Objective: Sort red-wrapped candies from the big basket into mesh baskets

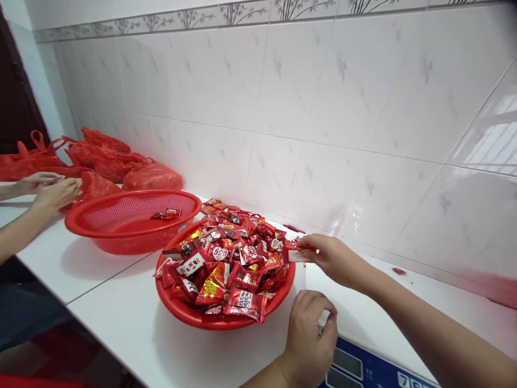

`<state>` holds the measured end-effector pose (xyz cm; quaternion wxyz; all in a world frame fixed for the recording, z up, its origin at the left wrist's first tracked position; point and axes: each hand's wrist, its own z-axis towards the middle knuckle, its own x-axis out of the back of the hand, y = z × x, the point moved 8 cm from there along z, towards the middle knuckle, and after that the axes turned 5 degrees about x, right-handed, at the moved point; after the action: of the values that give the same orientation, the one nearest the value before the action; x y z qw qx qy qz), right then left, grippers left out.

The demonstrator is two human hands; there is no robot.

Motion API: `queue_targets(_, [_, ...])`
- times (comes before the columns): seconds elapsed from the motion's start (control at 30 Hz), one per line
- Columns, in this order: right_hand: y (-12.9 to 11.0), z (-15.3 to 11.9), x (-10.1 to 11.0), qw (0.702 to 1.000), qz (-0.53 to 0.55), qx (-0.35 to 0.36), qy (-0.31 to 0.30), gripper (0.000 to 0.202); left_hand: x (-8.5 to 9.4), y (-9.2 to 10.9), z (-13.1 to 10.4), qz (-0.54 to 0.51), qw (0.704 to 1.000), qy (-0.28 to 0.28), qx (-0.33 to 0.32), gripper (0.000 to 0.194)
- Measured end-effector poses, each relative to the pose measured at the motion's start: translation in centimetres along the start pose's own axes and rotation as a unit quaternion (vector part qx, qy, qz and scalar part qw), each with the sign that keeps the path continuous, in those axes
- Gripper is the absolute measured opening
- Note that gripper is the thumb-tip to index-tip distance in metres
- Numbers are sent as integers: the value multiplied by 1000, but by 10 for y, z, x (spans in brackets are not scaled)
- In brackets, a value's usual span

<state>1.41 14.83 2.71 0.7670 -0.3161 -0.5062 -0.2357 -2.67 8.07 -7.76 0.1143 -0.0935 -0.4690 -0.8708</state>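
At the right rim of a heaped red basin (pixel 181 315), my right hand (pixel 333 261) pinches a small red-and-white wrapped candy (pixel 298 255) between thumb and fingers. My left hand (pixel 309 337) is lower, in front of the basin's right side and beside a blue scale (pixel 363 369). Its fingers are curled toward the thumb, and I cannot make out what they hold, if anything. Wrapped candies (pixel 226 264), mostly red with white or gold print, fill the basin above its rim. More candies (pixel 218 205) lie on the table behind it.
Left of the basin stands a red mesh basket (pixel 133 237) with a few wrapped candies inside. Knotted red plastic bags (pixel 105 156) pile up along the tiled wall (pixel 226 108). Another person's hands (pixel 56 191) handle something small at far left. A red scrap (pixel 399 271) lies near the wall.
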Motion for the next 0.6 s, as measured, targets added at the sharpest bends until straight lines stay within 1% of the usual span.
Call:
queue_targets(0.1, [41, -26, 5, 997, -7, -72, -27, 24, 1, 0, 1, -7, 1000, 3, 0, 18])
queue_targets(0.23, [95, -61, -8, 985, -12, -135, -105, 24, 1, 0, 1, -15, 1000, 6, -2, 17])
queue_targets(0.3, [108, -71, -12, 981, -23, -150, -121, 24, 1, 1, 2, -11, 1000, 6, -3, 17])
queue_targets(0.33, [107, -72, -13, 981, -29, -151, -118, 26, 1, 2, 2, -9, 1000, 7, -3, 17])
queue_targets(0.37, [101, -71, -12, 982, -34, -146, -111, 29, 1, 2, 1, -7, 1000, 7, -2, 17])
queue_targets(0.43, [74, -63, -10, 989, -18, -117, -93, 35, 0, 2, 0, 1, 1000, 5, -2, 17])
queue_targets(0.47, [53, -58, -10, 992, 4, -91, -88, 36, 0, 1, -1, 7, 1000, 4, -3, 17])
queue_targets(0.5, [29, -52, -11, 993, 55, -56, -84, 36, -1, 0, -2, 12, 1000, 7, -6, 17])
queue_targets(0.53, [5, -46, -15, 991, 100, -24, -90, 37, -1, -2, -3, 15, 1000, 13, -9, 18])
queue_targets(0.6, [-40, -36, -25, 983, 137, 51, -113, 44, -1, -7, -2, 10, 999, 36, -4, 26])
